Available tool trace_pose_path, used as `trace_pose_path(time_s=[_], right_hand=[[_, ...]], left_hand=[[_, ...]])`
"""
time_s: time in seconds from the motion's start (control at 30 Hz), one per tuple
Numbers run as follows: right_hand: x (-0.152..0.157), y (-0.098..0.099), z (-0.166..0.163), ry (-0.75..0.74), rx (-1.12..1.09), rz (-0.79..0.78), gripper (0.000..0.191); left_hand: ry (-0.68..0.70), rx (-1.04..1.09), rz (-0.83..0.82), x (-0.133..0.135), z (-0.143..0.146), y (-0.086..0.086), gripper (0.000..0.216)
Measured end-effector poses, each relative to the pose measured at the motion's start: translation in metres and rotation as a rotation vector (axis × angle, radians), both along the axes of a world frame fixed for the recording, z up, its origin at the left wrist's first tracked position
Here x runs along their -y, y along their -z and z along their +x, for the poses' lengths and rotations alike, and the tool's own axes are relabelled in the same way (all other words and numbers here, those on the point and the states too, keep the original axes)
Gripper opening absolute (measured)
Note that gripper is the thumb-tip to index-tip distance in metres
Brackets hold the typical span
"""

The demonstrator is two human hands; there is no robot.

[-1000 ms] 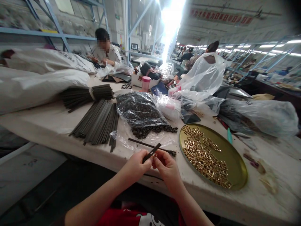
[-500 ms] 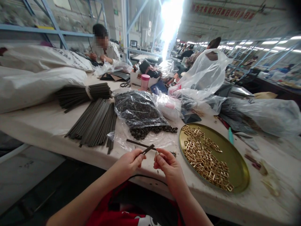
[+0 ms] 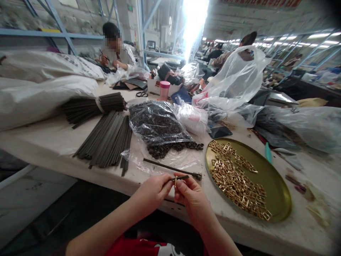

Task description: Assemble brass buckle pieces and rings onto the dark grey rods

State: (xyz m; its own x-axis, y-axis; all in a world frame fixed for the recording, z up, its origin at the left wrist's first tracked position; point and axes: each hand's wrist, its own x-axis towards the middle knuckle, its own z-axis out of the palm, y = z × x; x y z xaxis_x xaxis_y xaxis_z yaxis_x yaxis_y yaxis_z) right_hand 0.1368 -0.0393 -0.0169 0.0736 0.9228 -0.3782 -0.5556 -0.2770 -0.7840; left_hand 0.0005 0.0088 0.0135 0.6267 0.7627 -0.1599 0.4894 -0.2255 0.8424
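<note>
My left hand [image 3: 153, 192] pinches one end of a thin dark strap [image 3: 182, 177] at the table's near edge. My right hand [image 3: 189, 193] is closed on a small gold buckle [image 3: 176, 180] that sits on the strap close to my left fingertips. Another dark strap [image 3: 170, 167] lies on the table just beyond my hands. To the right stands a round gold tray [image 3: 277, 192] holding several loose gold buckles [image 3: 234, 181].
Loose dark straps [image 3: 109, 140] and a tied bundle [image 3: 90, 105] lie at the left. A plastic bag of small dark rings [image 3: 160, 124] spills toward me. White sacks [image 3: 39, 92], plastic bags [image 3: 234, 81] and a pink cup [image 3: 164, 90] crowd the back. A person [image 3: 117, 49] works across the table.
My hands came together, and the strap tip dropped from pointing up-right to lying level. The gold buckle now sits on the strap between my fingertips.
</note>
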Motion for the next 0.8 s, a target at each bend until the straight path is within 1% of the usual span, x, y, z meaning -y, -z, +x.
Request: trace_pose_path(time_s=[0.07,0.13,0.27,0.4,0.57,0.73,0.8], right_hand=[[0.002,0.003,-0.002,-0.004,0.059,0.033,0.029],[0.004,0.005,-0.003,0.014,0.114,0.059,0.027],[0.007,0.005,-0.003,0.035,0.165,0.073,0.026],[0.009,0.001,-0.005,0.040,0.187,0.076,0.027],[0.013,0.003,-0.007,0.028,0.204,0.060,0.027],[0.019,0.009,-0.005,0.037,0.255,0.067,0.028],[0.021,0.011,-0.003,0.027,0.263,0.078,0.030]], left_hand=[[-0.024,0.073,-0.057,0.000,0.006,-0.001,0.018],[-0.013,0.127,-0.137,0.001,0.009,-0.002,0.015],[0.043,0.131,-0.209,0.004,0.008,-0.005,0.011],[0.053,0.150,-0.202,0.008,0.004,-0.006,0.015],[0.038,0.141,-0.171,0.014,0.005,0.001,0.017],[-0.068,0.087,-0.111,0.017,0.008,0.013,0.014],[-0.088,0.062,-0.124,0.017,0.008,0.016,0.015]])
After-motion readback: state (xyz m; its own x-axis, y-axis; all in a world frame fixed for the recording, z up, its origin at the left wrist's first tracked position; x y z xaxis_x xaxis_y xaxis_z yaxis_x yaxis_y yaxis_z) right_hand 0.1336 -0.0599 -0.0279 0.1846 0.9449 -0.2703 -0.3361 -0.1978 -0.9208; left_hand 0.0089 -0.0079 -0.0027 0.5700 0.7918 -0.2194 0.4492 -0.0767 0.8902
